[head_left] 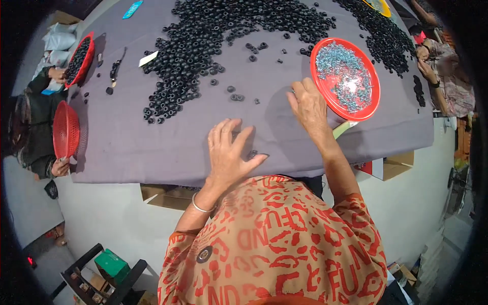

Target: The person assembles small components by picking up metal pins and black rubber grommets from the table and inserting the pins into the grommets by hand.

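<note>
My left hand lies low over the grey cloth near the table's front edge, fingers spread and thumb stretched out. Small dark pieces show beside its thumb, partly covered. Close to the red plate's left rim is my right hand, its fingers bent together; whatever they may pinch is too small to make out. The round red plate carries a heap of tiny shiny silvery-blue metal pieces. Several black ring-shaped parts lie loose beyond my hands, in front of a large pile of the same parts.
A second pile of small black parts spreads at the far right, near another person's hands. At left, a person's hands touch a red bowl of black parts and a red basket. A green strip sticks out under the plate.
</note>
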Motion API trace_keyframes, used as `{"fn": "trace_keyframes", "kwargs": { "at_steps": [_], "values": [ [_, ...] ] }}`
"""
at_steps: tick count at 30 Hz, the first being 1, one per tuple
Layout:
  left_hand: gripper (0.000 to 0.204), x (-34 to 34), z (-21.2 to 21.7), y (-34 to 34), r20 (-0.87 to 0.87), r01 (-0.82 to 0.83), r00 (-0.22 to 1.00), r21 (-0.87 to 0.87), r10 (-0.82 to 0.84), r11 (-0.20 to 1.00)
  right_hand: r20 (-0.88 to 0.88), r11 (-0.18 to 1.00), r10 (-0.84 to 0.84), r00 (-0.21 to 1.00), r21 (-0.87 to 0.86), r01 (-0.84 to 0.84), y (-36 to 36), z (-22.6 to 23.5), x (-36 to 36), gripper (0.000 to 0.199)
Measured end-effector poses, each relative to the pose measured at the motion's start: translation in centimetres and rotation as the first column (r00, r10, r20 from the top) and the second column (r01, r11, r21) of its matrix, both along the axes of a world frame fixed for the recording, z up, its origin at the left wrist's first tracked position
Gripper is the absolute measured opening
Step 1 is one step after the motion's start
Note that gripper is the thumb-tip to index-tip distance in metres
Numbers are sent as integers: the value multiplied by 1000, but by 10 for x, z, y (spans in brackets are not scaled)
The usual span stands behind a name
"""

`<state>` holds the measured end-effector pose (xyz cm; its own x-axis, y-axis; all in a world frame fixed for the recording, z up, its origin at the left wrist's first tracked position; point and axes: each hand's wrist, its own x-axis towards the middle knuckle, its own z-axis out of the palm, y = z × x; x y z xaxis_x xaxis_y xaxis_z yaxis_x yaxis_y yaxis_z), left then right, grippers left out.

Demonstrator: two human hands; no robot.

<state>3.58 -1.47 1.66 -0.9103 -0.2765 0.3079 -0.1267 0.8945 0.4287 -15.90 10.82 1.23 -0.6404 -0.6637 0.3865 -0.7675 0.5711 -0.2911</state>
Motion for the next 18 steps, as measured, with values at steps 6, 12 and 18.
{"fn": "trace_keyframes", "kwargs": {
  "at_steps": [6, 12, 18],
  "values": [
    [58, 2, 6, 0, -68, 58, 996, 63, -53, 996, 51, 993, 115, 992, -14, -114, -9, 1, 6, 15],
    [31, -7, 2, -31, -217, -195, 949, 162, 227, 967, 108, 989, 150, 983, -2, -151, -4, 0, 2, 11],
    [18, -43, 3, -54, -256, -111, 959, 51, 120, 993, 36, 991, 133, 990, 3, -133, -3, -6, 1, 10]
  ]
}}
